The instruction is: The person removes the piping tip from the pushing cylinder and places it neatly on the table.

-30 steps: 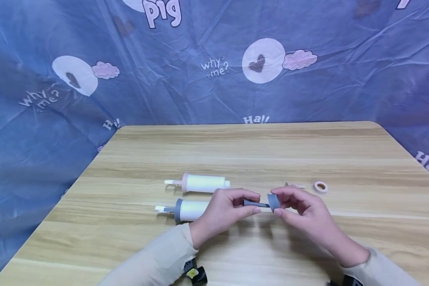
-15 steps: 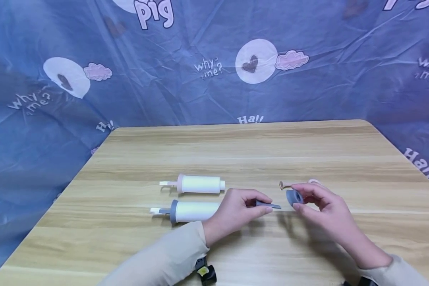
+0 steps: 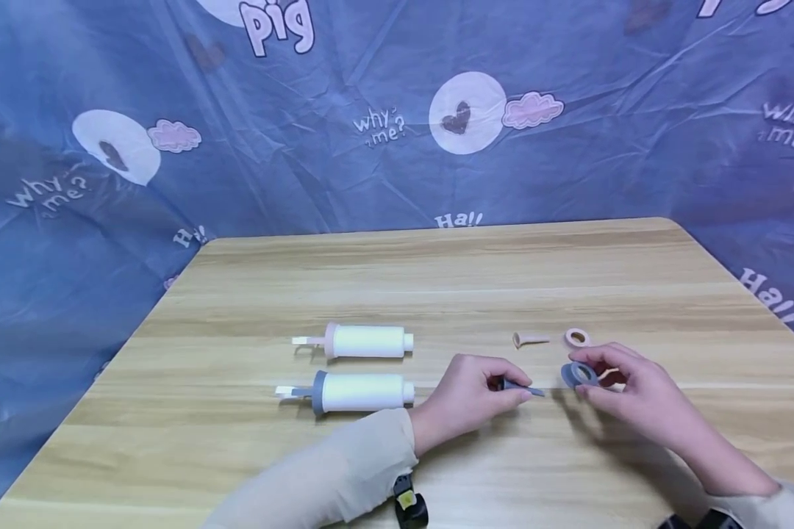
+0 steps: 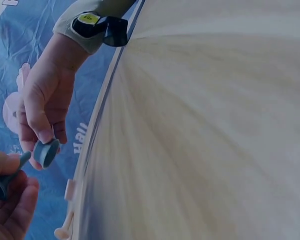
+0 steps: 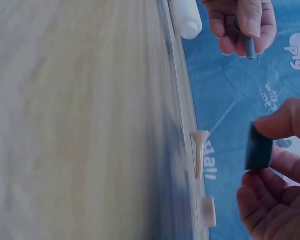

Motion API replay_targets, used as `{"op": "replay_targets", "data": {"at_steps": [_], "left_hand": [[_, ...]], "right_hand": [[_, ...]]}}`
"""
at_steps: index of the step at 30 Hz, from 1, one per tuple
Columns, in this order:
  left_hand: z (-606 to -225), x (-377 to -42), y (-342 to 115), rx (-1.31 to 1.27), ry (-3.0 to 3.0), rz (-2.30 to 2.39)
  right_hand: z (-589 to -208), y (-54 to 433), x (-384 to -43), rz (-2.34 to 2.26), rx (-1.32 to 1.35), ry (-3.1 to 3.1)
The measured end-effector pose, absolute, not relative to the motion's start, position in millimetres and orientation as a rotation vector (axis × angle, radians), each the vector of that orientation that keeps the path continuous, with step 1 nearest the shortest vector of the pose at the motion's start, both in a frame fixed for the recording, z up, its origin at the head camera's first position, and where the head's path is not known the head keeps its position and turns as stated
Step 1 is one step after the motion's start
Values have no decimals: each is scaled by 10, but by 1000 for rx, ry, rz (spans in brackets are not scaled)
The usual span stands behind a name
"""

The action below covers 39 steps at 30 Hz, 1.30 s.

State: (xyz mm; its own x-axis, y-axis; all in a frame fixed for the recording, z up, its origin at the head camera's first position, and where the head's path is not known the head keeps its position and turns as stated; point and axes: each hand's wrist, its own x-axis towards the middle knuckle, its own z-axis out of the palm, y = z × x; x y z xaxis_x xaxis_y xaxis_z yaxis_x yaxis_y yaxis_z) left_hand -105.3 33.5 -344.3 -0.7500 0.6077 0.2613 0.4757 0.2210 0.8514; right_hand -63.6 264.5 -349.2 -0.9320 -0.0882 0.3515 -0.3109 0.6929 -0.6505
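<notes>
My left hand [image 3: 473,389] pinches a small grey funnel-shaped piece [image 3: 526,389] between thumb and fingers, its thin stem pointing right. In the left wrist view the flared end of this funnel piece [image 4: 0,187] shows near the fingers. My right hand [image 3: 645,400] holds a grey flanged ring [image 3: 571,377] by its edge, raised above the table. A gap separates the ring from the stem. Behind them lie a pink funnel-shaped piece [image 3: 531,339] and a pink ring [image 3: 567,338], neither touched by a hand.
Two white cylinders lie to the left on the wooden table [image 3: 437,279]: one with a pink collar [image 3: 369,342], one with a grey collar [image 3: 364,392]. Each has a rod with a white tip at its left end. A blue printed cloth [image 3: 344,176] hangs behind.
The grey ring has come off the funnel piece's stem and moved right with my right hand. My left hand has also shifted right and slightly down, uncovering the grey-collared cylinder.
</notes>
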Motion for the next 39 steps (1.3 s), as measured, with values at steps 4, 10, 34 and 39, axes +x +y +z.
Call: {"op": "replay_targets", "data": {"at_steps": [4, 10, 34, 39], "left_hand": [[-3480, -1056, 423, 1063, 2407, 1502], [-3551, -1069, 563, 1005, 2440, 1468], [-3648, -1185, 857, 950, 2712, 1121], [-3669, -1192, 873, 993, 2752, 1047]], "right_hand": [[-3502, 2699, -643, 996, 303, -2684], [-3545, 2810, -639, 958, 258, -2740], [-3553, 2912, -736, 915, 88, -2975], [-3555, 2905, -760, 903, 92, -2982]]}}
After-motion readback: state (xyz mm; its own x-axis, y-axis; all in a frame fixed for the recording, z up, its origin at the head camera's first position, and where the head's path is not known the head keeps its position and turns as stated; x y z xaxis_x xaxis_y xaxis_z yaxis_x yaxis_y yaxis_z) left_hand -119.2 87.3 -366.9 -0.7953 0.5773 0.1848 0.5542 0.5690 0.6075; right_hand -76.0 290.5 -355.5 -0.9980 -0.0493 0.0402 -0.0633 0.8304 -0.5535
